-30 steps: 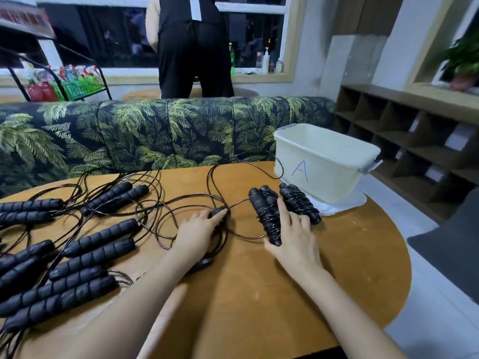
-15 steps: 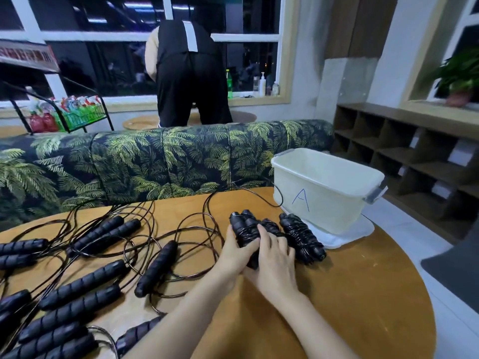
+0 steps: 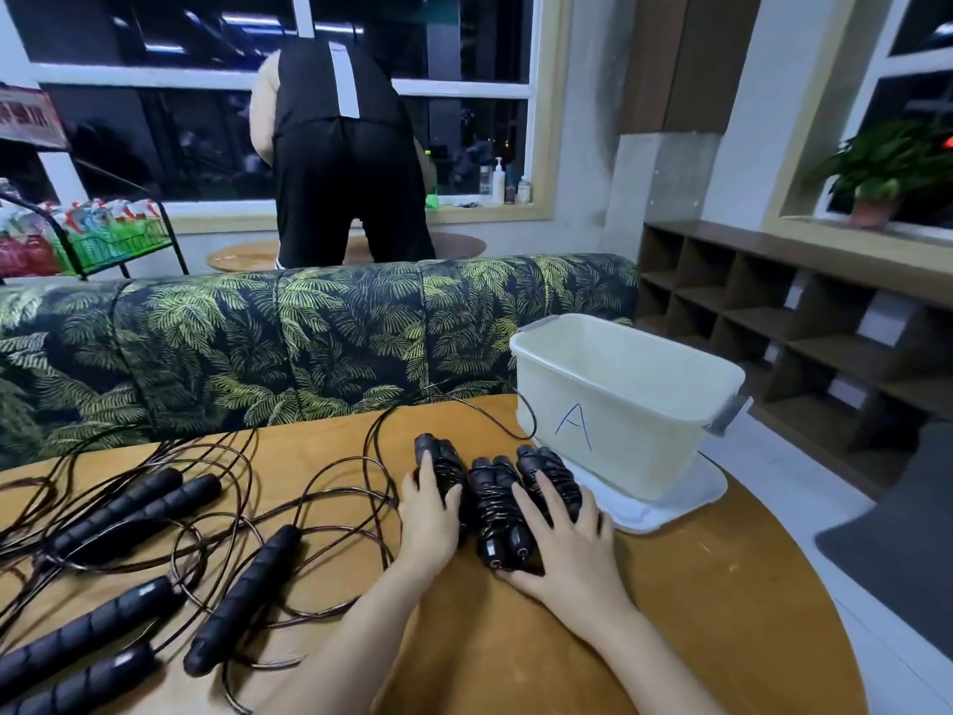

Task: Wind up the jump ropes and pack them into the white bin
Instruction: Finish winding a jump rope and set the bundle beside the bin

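Three wound black jump rope bundles lie side by side on the round wooden table (image 3: 696, 611), just left of the white bin (image 3: 644, 446) marked "A". My left hand (image 3: 428, 523) grips the left bundle (image 3: 441, 464) between index finger and thumb. My right hand (image 3: 564, 547) lies with spread fingers over the right bundle (image 3: 546, 464) and the middle bundle (image 3: 495, 500), thumb at the middle bundle's near end. Several unwound ropes with black handles (image 3: 242, 601) sprawl over the table's left half. The bin's inside is hidden.
The bin stands on a white lid (image 3: 675, 503) near the table's right edge. A palm-print sofa (image 3: 309, 343) backs the table. A person (image 3: 340, 162) bends over behind it. Wooden cubby shelves (image 3: 773, 322) line the right wall.
My left hand left the loose rope and moved right onto the bundles. Both hands now sit apart on the outer bundles. The view has tilted up.
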